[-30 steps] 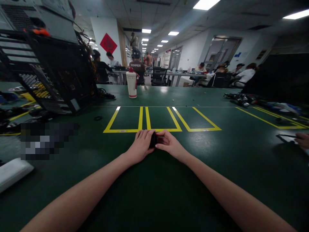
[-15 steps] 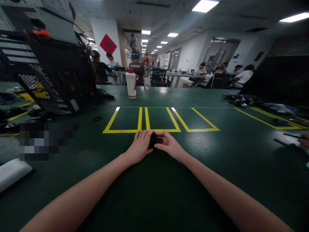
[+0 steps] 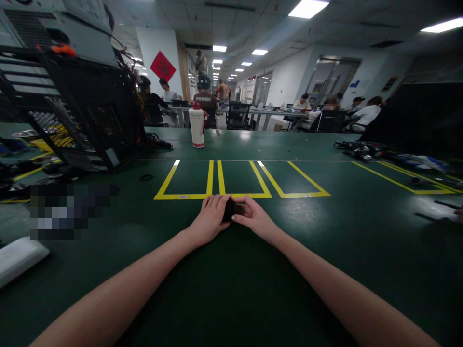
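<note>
A small dark, rounded object is between my two hands, low over the green tabletop; its kind is too dark and covered to make out. My left hand is wrapped round its left side, fingers over the top and thumb beneath. From the right, my right hand curves toward it, thumb and fingertips at its right side. The fingers hide much of the object. Just beyond both hands runs the yellow tape of the middle marked box.
A white tumbler with a red lid stands farther back. An open black computer case rises at left, near a black ring and a white object. Cables lie at right. Another person's hand holds a dark stick-like thing at the right edge.
My hands and the dark object keep nearly the same position. At the right edge, the other person's hand and its dark stick-like thing have shifted right, partly out of view.
</note>
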Available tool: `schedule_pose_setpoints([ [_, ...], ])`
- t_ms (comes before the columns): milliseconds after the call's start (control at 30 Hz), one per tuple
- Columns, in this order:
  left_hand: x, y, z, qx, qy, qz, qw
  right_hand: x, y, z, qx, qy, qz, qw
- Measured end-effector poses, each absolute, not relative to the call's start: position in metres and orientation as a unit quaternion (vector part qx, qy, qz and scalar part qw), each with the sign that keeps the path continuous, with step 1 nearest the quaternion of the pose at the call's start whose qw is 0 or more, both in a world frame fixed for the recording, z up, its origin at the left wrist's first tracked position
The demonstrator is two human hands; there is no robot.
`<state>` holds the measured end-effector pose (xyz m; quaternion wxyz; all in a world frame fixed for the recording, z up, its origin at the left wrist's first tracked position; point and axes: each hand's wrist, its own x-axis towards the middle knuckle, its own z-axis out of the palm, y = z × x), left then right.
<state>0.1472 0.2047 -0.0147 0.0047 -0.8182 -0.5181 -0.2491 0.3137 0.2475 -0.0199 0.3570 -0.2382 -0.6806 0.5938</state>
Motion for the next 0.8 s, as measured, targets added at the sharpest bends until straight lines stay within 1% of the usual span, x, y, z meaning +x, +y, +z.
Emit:
schedule_pose_setpoints([
  [100, 0.1475, 0.2050, -0.0151, -0.817, -0.517, -0.255, 0.001, 0.3139, 0.2463, -0.0213, -0.224, -0.672, 0.602, 0.368],
  [367, 0.1466, 0.2053, -0.0162, -0.817, -0.517, -0.255, -0.001, 0.3134, 0.2450, -0.0168, -0.261, -0.670, 0.592, 0.364],
  [467, 0.1465, 0.2063, -0.0169, -0.816, -0.517, -0.259, -0.002, 0.3129, 0.2464, -0.0187, -0.244, -0.672, 0.598, 0.363],
  [567, 0.1468, 0.2071, -0.0176, -0.816, -0.515, -0.261, 0.001, 0.3122, 0.2469, -0.0216, -0.225, -0.673, 0.591, 0.383],
  [800, 0.1475, 0.2048, -0.0143, -0.815, -0.519, -0.257, -0.006, 0.3132, 0.2461, -0.0193, -0.251, -0.665, 0.592, 0.380],
])
